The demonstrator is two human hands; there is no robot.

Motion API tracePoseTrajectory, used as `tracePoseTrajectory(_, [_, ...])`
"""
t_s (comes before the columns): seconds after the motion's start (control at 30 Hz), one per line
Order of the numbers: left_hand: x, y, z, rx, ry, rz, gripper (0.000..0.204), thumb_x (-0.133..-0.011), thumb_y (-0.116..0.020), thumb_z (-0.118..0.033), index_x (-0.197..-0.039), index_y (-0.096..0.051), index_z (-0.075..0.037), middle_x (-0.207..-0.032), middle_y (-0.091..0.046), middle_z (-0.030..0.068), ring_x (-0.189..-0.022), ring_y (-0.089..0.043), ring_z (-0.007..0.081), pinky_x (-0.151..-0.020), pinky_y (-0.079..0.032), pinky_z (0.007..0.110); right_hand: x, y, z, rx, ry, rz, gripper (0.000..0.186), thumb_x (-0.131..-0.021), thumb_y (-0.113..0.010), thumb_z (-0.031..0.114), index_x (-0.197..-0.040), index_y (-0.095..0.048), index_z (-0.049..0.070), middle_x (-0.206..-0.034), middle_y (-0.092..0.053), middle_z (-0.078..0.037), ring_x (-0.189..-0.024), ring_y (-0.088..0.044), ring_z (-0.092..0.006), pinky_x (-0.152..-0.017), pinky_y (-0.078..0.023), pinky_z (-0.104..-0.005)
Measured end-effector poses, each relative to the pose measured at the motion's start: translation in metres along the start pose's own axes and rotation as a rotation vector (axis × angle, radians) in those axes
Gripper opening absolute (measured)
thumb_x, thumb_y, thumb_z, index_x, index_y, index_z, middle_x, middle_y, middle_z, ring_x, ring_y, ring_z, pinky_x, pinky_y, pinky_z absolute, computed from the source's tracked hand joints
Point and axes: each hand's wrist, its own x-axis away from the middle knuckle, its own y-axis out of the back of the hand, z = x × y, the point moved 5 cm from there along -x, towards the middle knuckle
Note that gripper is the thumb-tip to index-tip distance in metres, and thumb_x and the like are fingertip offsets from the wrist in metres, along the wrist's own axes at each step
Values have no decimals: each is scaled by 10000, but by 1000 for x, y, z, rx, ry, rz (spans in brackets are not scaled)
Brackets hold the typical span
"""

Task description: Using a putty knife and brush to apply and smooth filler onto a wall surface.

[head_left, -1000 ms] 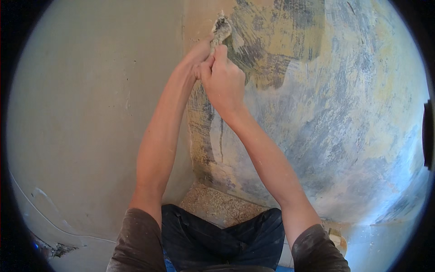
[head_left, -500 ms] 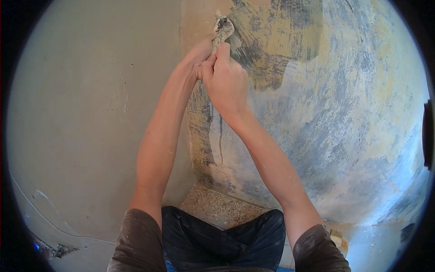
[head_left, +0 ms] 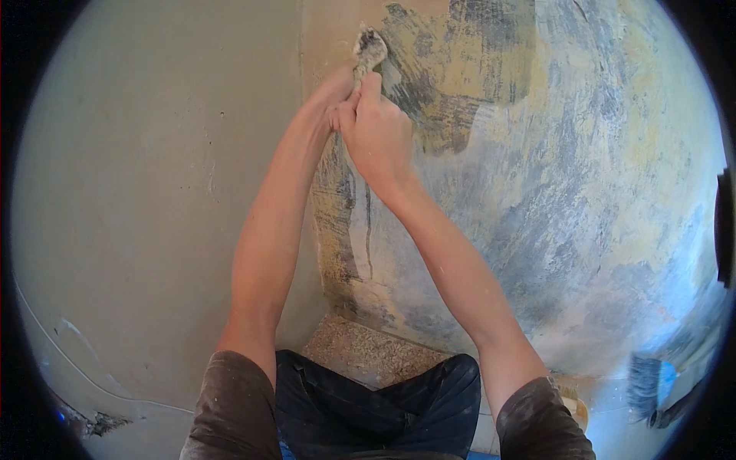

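Note:
A putty knife [head_left: 371, 47], its blade crusted with pale and dark plaster, is at the corner where two walls meet, near the top of the view. My right hand [head_left: 379, 134] is closed round its handle, thumb and forefinger pointing up along it. Right beside the blade's neck, my left hand [head_left: 335, 90] is also on the tool; most of its fingers are hidden behind the tool and my right hand. To the right of the blade the wall [head_left: 460, 57] is patchy, with yellowish and dark grey streaks.
A smooth beige-grey wall [head_left: 138, 169] stands on the left, with a thin white cable [head_left: 100, 389] low on it. Crumbly debris [head_left: 368, 349] covers the floor in the corner, before my knees. A brush with blue-grey bristles [head_left: 644, 387] shows at the lower right.
The view has shifted slightly, and the hands and putty knife appear a little further left. The bristled brush has come into sight at the lower right. My grip looks the same.

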Motion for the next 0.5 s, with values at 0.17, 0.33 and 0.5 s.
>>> tracePoseTrajectory(0.17, [26, -17, -16, -208, -12, -269, 360, -1038, -385, -372, -913, -543, -73, -679, -512, -4, -537, -463, 110, -489, -415, 284, -4, 1, 3, 61, 11, -15, 167, -896, -559, 108, -918, -437, -3, -636, -617, -206, -574, -628, -396, -503, -493, -478])
tracePoseTrajectory(0.33, [29, -28, 9, -24, -4, -54, 295, -1036, -407, -312, -921, -547, -80, -687, -532, -7, -531, -474, 101, -481, -412, 262, 17, 22, 8, 5, 12, -51, 160, -891, -568, 95, -961, -456, 4, -623, -615, -175, -575, -635, -385, -504, -495, -460])
tracePoseTrajectory(0.5, [37, -34, 1, -32, -33, -209, 206, -1023, -422, -229, -915, -532, -91, -693, -542, -17, -542, -494, 91, -478, -414, 255, 10, 8, -1, -17, 5, -39, 159, -887, -576, 105, -942, -455, 18, -626, -616, -174, -591, -637, -390, -503, -491, -462])
